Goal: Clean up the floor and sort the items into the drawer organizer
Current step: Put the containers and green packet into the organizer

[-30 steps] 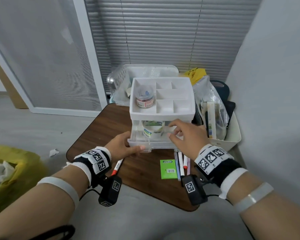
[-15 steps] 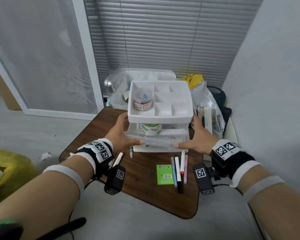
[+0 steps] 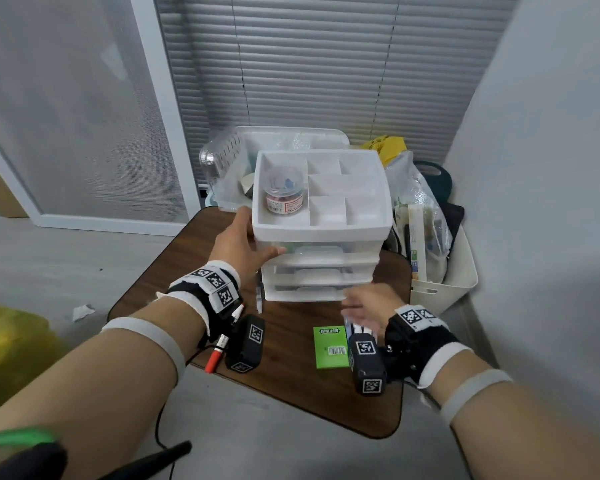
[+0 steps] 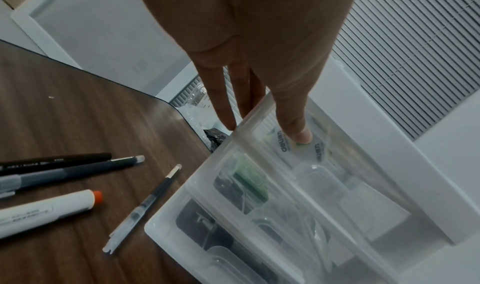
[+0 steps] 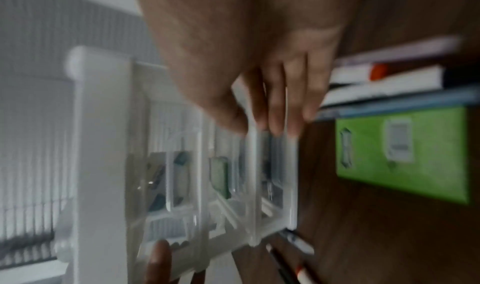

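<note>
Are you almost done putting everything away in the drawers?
Partly. A small jar sits in the top tray, and all three drawers hold things. The left hand steadies the organizer while the right hand hovers open above the pens. Still out on the board: those pens, the green packet and a red-capped marker.

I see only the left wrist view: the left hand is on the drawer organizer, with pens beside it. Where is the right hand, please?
Observer: The right hand is low at the front of the drawer organizer, near the bottom drawer. It is blurred and seems to hold nothing.
Operator: Is something in the top tray?
Observer: Yes, one clear jar with a red label stands in the large left compartment.
Operator: What lies in front on the right side?
Observer: A green packet, with more pens beside it.
</note>
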`<action>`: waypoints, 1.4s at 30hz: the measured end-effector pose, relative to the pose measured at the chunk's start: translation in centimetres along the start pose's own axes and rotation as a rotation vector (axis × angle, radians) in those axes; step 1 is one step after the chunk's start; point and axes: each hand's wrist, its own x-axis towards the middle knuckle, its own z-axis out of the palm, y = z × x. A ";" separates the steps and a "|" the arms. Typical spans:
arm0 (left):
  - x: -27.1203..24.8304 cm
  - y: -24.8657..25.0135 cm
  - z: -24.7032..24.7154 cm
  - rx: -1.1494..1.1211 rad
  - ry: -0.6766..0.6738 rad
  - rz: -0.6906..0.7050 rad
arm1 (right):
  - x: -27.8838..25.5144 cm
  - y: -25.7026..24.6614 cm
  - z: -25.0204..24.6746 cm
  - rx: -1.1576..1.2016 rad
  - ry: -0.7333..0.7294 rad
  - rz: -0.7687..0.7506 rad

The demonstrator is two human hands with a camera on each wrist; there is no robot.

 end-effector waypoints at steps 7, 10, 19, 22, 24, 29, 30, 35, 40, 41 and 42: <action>0.3 0.2 -0.2 0.052 -0.011 0.015 | 0.6 -0.1 5.0 0.776 -0.268 0.100; 0.5 0.2 -0.2 0.041 -0.023 0.007 | 0.2 0.8 5.7 0.726 -0.229 0.108; -0.1 -0.4 0.0 0.040 -0.035 -0.026 | -2.6 4.6 4.2 0.406 -0.311 0.060; -0.8 -1.5 0.2 0.046 -0.104 -0.126 | -2.1 5.4 3.7 -0.279 -0.134 -0.204; -1.3 -2.9 0.6 0.090 -0.207 -0.227 | -1.6 5.5 3.4 -0.717 -0.086 -0.324; -3.2 -3.9 1.6 -0.075 -0.523 -0.501 | -0.6 5.2 3.5 -1.238 -0.253 -0.327; -3.6 -3.8 1.8 -0.153 -0.533 -0.532 | -0.6 5.3 3.6 -1.284 -0.244 -0.365; -4.1 -3.9 2.4 -0.335 -0.521 -0.605 | -1.4 5.9 4.4 -1.431 -0.264 -0.471; -4.4 -4.5 2.5 -0.379 -0.489 -0.609 | -4.0 4.2 4.2 -1.517 -0.268 -0.654; -4.5 -4.7 2.6 -0.377 -0.482 -0.606 | -4.5 3.3 3.8 -1.478 -0.273 -0.699; -4.7 -4.7 2.6 -0.375 -0.474 -0.601 | -5.0 2.2 3.3 -1.415 -0.292 -0.732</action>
